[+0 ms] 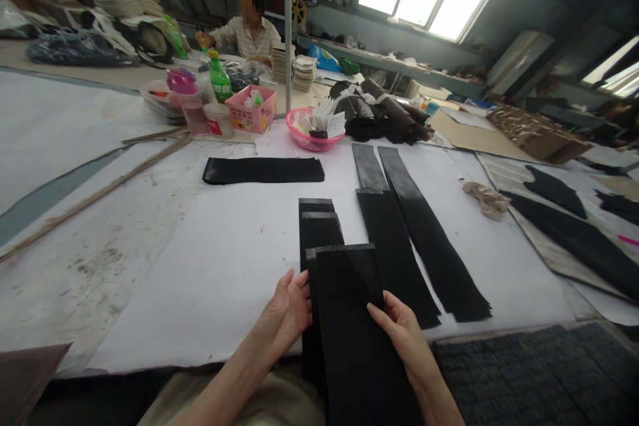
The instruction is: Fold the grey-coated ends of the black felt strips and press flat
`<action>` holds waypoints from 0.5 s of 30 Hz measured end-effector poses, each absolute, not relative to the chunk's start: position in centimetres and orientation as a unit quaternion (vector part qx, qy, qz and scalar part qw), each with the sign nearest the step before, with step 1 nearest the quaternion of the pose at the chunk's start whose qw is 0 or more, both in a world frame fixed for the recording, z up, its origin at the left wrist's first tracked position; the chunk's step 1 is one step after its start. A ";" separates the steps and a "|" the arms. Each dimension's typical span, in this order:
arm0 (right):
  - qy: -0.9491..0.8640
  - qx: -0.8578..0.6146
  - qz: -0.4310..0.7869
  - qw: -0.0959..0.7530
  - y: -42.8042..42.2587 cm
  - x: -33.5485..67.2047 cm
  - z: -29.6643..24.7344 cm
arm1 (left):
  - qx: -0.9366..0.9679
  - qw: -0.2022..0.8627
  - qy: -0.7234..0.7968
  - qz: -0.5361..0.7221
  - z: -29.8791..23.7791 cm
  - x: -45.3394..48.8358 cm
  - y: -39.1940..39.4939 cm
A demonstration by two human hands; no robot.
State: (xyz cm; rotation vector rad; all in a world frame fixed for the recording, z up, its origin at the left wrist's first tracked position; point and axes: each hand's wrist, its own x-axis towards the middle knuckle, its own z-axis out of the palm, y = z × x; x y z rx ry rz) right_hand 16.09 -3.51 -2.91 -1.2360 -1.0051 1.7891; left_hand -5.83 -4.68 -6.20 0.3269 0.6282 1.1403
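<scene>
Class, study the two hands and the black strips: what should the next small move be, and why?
Probably the left hand should close lightly on the left side of the front black strip to steady it: the right hand pinches only the right edge, while the left hand is open, just left of the strip.

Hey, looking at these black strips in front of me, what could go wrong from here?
The front strip, pinched in your right hand, overlaps other strips, so it might slide out of line. It also runs past the near edge of the table, so it could snag.
</scene>
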 end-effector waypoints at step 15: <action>-0.498 -0.453 0.696 0.250 -7.2 17.8 -2.5 | 0.271 0.728 0.399 0.488 -6.0 -4.2 -6.2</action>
